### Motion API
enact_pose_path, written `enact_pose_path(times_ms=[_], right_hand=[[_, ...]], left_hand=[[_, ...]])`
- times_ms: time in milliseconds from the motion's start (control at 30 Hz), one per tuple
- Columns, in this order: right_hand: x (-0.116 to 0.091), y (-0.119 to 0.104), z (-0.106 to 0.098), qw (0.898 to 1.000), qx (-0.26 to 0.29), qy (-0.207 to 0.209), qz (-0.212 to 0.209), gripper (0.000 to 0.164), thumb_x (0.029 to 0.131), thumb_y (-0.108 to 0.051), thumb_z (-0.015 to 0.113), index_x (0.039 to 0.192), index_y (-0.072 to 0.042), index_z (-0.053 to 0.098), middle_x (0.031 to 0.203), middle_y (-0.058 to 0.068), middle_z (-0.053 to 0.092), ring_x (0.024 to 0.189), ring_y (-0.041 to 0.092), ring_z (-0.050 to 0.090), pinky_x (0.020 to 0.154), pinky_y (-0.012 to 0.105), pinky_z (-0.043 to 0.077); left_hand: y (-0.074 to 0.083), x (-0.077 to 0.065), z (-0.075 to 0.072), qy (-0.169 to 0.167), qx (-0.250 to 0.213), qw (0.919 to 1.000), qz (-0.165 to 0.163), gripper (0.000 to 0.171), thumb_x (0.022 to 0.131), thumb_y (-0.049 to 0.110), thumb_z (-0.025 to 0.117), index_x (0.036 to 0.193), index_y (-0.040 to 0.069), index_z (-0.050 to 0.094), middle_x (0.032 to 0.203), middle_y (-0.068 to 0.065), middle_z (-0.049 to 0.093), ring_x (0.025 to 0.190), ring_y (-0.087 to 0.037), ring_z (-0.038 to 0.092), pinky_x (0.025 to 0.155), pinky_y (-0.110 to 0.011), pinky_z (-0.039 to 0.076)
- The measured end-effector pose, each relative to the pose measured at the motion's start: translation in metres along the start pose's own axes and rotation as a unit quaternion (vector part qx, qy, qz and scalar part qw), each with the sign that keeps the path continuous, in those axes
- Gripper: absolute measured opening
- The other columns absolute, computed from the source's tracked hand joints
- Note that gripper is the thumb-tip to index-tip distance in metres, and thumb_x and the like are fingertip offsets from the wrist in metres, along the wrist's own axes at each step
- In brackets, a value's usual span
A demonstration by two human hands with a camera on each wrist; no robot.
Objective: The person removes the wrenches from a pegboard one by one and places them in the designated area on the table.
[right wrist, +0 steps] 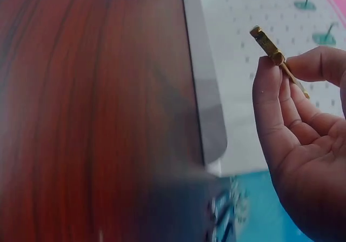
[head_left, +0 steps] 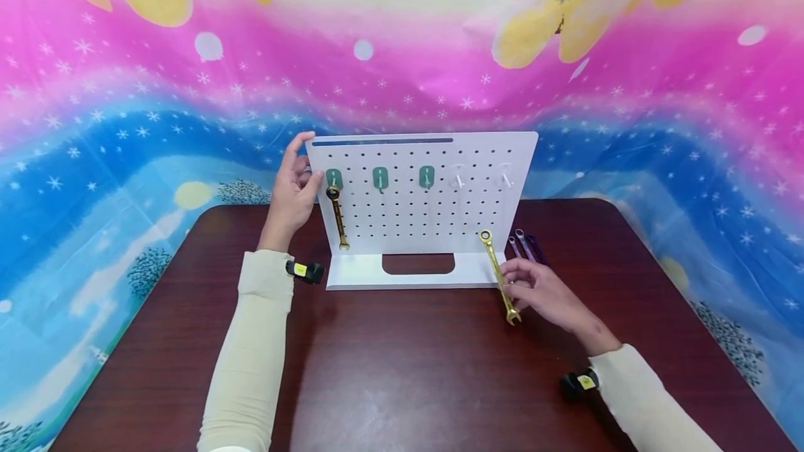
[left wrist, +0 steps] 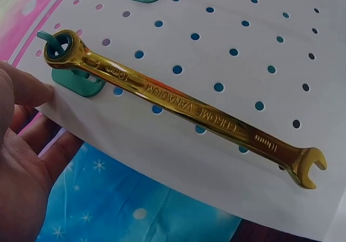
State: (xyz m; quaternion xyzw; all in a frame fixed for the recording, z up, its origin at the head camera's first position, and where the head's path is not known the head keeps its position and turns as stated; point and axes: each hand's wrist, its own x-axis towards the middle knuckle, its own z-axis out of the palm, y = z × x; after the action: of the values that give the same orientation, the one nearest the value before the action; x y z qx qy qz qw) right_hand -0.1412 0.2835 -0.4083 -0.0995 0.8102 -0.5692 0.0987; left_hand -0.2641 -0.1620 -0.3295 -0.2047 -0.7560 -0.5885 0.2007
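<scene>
A white pegboard [head_left: 354,272] stands upright on its own base. My left hand [head_left: 292,190] grips its upper left edge, thumb at the front, other fingers partly behind the board. Beside that thumb, a gold combination wrench [left wrist: 189,106] marked 10mm hangs by its ring end from a green hook [left wrist: 47,35], open end down. At the board's lower right, my right hand [head_left: 543,293] pinches a second gold combination wrench [head_left: 494,265] between thumb and fingers. It is held tilted, ring end up, in front of the board's base.
Two more green hooks, one left of centre [head_left: 380,178] and one nearer the middle [head_left: 427,176], carry nothing. Two clear hooks [head_left: 458,177] follow to the right. Several silver and purple wrenches [head_left: 526,244] lie right of the board. A patterned cloth [head_left: 402,100] hangs behind the dark wooden table [head_left: 377,368].
</scene>
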Motion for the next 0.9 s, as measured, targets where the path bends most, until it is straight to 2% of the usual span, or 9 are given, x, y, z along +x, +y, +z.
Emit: enact_pose_path(times_ms=[167,400,533,667,900], right_hand=[[-0.005,0.014,-0.028,1.000,-0.017,0.004,0.010,0.034,0.098,-0.006,0.068,0.125,0.011,0.055,0.109,0.030,0.061,0.079,0.024,0.067,0.066,0.040,0.060],[-0.004,0.026,-0.076,0.999,-0.039,0.013,0.017,0.036,0.101,-0.005,0.064,0.129,0.014,0.053,0.111,0.029,0.064,0.083,0.024,0.069,0.067,0.042,0.060],[0.000,0.037,-0.100,0.997,-0.072,0.018,0.032,0.038,0.103,-0.008,0.061,0.132,0.015,0.052,0.110,0.027,0.065,0.085,0.023,0.069,0.070,0.040,0.060],[0.002,0.045,-0.113,0.993,-0.106,0.013,0.055,0.040,0.104,-0.010,0.060,0.134,0.015,0.052,0.112,0.025,0.064,0.089,0.026,0.067,0.072,0.039,0.060],[0.006,0.052,-0.120,0.986,-0.143,-0.002,0.086,0.041,0.105,-0.014,0.058,0.134,0.014,0.052,0.115,0.023,0.065,0.093,0.025,0.064,0.074,0.040,0.059]], left_hand=[[0.001,0.001,0.001,0.012,-0.006,0.9998,0.012,0.068,0.104,-0.004,0.054,0.157,0.036,0.038,0.120,-0.016,0.066,0.093,-0.027,0.067,0.083,-0.035,0.048],[0.001,0.003,0.001,0.015,-0.011,0.9997,0.018,0.069,0.104,-0.005,0.054,0.157,0.036,0.039,0.118,-0.016,0.067,0.091,-0.025,0.067,0.082,-0.034,0.048],[0.001,0.004,0.000,0.014,-0.011,0.9996,0.020,0.069,0.104,-0.005,0.053,0.157,0.036,0.040,0.118,-0.016,0.066,0.089,-0.025,0.065,0.080,-0.034,0.048],[0.002,0.004,0.001,0.011,0.000,0.9999,0.013,0.068,0.105,-0.003,0.053,0.157,0.038,0.039,0.121,-0.015,0.066,0.091,-0.026,0.066,0.080,-0.035,0.048],[0.002,0.000,0.001,0.003,0.013,0.9999,0.002,0.065,0.106,0.001,0.053,0.157,0.039,0.037,0.123,-0.014,0.067,0.097,-0.028,0.067,0.082,-0.039,0.049]])
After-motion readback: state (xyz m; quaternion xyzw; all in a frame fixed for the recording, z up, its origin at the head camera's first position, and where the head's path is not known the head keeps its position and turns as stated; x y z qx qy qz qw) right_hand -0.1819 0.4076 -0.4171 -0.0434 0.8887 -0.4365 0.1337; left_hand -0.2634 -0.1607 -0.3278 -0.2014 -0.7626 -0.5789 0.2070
